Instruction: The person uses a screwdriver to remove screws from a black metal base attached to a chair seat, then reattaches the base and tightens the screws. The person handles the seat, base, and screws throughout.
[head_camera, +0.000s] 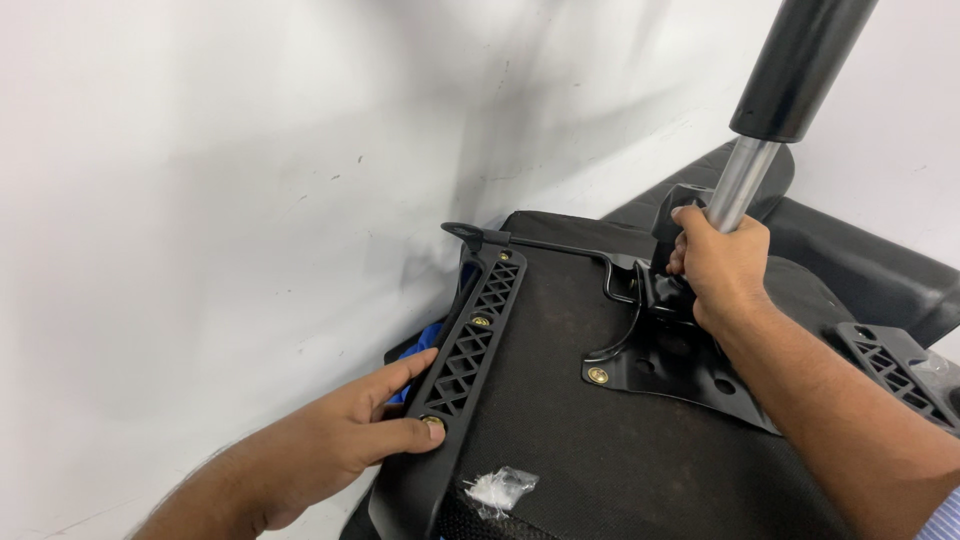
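Right hand (722, 265) grip wraps tight around the gas cylinder (745, 170); left hand (345, 440), fingers spread, steadies the armrest bracket (470, 345).

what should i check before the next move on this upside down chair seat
1. Right hand gripped round the chrome gas lift rod: ok, fingers wrap it near its base.
2. Left hand steadying the seat: ok, thumb rests on the left armrest bracket.
3. Rod fully seated in the black mechanism plate: cannot tell, the hand hides the joint.
4. Brass bolts in the left bracket: ok, three show in their holes; tightness cannot tell.
5. Plate bolt near the front corner: ok, in place.
6. Small clear plastic bag lying loose on the seat underside: not ok, could slide off.
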